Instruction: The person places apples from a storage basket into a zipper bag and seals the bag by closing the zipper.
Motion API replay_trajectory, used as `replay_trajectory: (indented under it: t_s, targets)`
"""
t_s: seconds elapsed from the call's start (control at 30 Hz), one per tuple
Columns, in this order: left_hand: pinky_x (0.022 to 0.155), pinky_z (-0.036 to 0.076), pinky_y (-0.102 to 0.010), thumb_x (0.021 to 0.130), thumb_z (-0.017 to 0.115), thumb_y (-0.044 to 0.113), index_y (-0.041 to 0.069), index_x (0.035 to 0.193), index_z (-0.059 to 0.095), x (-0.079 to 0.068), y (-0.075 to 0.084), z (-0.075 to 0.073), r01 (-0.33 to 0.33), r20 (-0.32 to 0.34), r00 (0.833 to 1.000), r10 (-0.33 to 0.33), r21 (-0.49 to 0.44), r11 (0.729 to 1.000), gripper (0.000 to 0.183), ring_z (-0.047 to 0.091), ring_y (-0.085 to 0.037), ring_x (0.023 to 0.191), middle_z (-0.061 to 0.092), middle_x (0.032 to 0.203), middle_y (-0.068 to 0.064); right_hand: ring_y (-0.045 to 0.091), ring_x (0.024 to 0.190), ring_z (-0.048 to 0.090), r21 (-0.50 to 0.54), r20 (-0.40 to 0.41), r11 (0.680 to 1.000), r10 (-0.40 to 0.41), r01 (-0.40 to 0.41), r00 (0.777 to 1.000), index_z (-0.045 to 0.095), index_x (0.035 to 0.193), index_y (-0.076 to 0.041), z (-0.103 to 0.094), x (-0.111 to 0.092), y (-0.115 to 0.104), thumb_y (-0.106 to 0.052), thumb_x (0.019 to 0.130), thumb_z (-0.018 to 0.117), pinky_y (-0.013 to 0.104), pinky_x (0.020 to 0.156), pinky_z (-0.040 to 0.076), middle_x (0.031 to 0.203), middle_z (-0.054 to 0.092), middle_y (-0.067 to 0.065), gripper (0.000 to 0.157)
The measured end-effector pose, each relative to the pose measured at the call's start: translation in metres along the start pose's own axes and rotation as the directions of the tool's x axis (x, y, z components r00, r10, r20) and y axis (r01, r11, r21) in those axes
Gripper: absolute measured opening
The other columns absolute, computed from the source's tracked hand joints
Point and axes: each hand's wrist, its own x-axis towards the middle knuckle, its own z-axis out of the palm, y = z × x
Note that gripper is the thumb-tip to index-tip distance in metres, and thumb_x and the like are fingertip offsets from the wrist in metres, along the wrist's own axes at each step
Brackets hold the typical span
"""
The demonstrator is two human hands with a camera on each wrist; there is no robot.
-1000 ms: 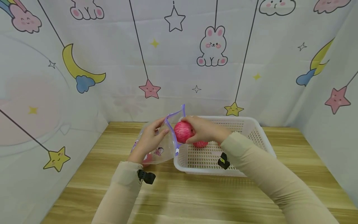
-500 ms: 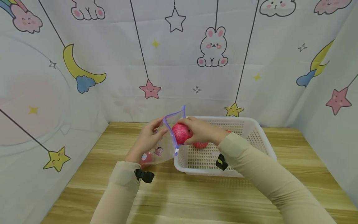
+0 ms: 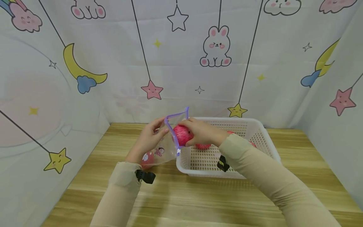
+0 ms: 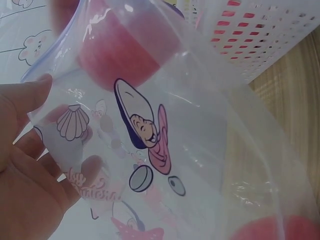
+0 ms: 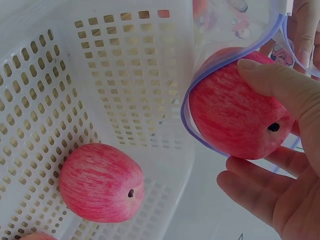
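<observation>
My right hand grips a red apple by its sides, thumb on one side and fingers on the other. The apple is partly inside the mouth of a clear zip bag with a purple zip edge and cartoon prints. My left hand holds the bag near its mouth; its thumb shows on the near side, its fingers partly behind the film. Another red apple lies low in the bag at the left. In the right wrist view, one more apple sits in the white basket.
Further red fruit shows in the basket beyond my right forearm, mostly hidden by it. The basket stands on a wooden table, right of the bag. A white curtain with cartoon prints hangs behind and at both sides.
My right hand has moved the apple slightly left, deeper into the bag's mouth. My left hand has shifted a little left, still holding the bag.
</observation>
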Motion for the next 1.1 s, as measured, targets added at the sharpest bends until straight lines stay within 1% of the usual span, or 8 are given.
replay_trajectory:
  t_s: [0.23,0.4,0.53,0.8,0.93,1.1]
  targets:
    - [0.094,0.051,-0.046,0.095,0.058,0.018,0.007,0.139,0.045,-0.0006,0.0011,0.0001,-0.007,0.003,1.000,0.007,-0.006,1.000,0.048,0.057,-0.034,0.116,0.054,0.134,-0.020,0.022,0.115,0.055,-0.009,0.002,1.000,-0.011,0.011,1.000,0.040,0.143,-0.017,-0.0002,0.0046,-0.0016,-0.026,0.078,0.078,0.039,0.095,0.049,0.132,0.051,0.008,0.075]
    - [0.099,0.047,-0.045,0.095,0.058,0.018,0.009,0.140,0.045,-0.0019,0.0034,0.0001,-0.008,0.011,1.000,0.008,0.004,1.000,0.048,0.055,-0.032,0.121,0.053,0.136,-0.017,0.024,0.119,0.054,-0.008,0.006,1.000,0.008,-0.008,1.000,0.041,0.142,-0.018,0.0000,0.0053,-0.0036,-0.025,0.083,0.073,0.039,0.096,0.050,0.136,0.048,0.008,0.067]
    - [0.100,0.047,-0.045,0.095,0.058,0.019,0.009,0.140,0.044,-0.0023,0.0034,0.0002,-0.006,0.013,1.000,0.005,0.013,1.000,0.048,0.054,-0.032,0.121,0.052,0.136,-0.018,0.026,0.122,0.052,-0.010,0.007,1.000,0.007,-0.007,1.000,0.041,0.142,-0.016,-0.0001,0.0048,-0.0048,-0.024,0.086,0.069,0.039,0.099,0.049,0.139,0.046,0.010,0.063]
    - [0.099,0.047,-0.047,0.095,0.058,0.019,0.009,0.140,0.045,-0.0016,0.0007,0.0009,-0.011,0.004,1.000,0.011,0.011,1.000,0.048,0.054,-0.034,0.121,0.052,0.136,-0.020,0.026,0.123,0.052,-0.011,-0.009,1.000,-0.028,0.028,1.000,0.044,0.140,-0.010,0.0004,0.0046,-0.0040,-0.021,0.088,0.067,0.038,0.103,0.045,0.136,0.049,0.011,0.058]
    - [0.100,0.047,-0.047,0.095,0.058,0.019,0.008,0.140,0.045,-0.0013,0.0005,0.0008,-0.009,0.002,1.000,0.009,0.005,1.000,0.048,0.054,-0.034,0.121,0.052,0.136,-0.020,0.025,0.123,0.052,-0.005,-0.025,0.999,-0.042,0.041,0.999,0.045,0.139,-0.010,0.0012,0.0047,-0.0030,-0.020,0.089,0.066,0.037,0.102,0.046,0.135,0.050,0.011,0.055]
    - [0.102,0.045,-0.047,0.094,0.058,0.019,0.007,0.140,0.044,-0.0013,0.0022,0.0008,-0.002,0.000,1.000,0.002,-0.003,1.000,0.049,0.053,-0.034,0.123,0.052,0.137,-0.019,0.024,0.122,0.052,0.000,-0.022,0.999,-0.047,0.047,0.999,0.046,0.139,-0.011,0.0015,0.0049,-0.0032,-0.021,0.090,0.065,0.037,0.101,0.046,0.134,0.051,0.010,0.054]
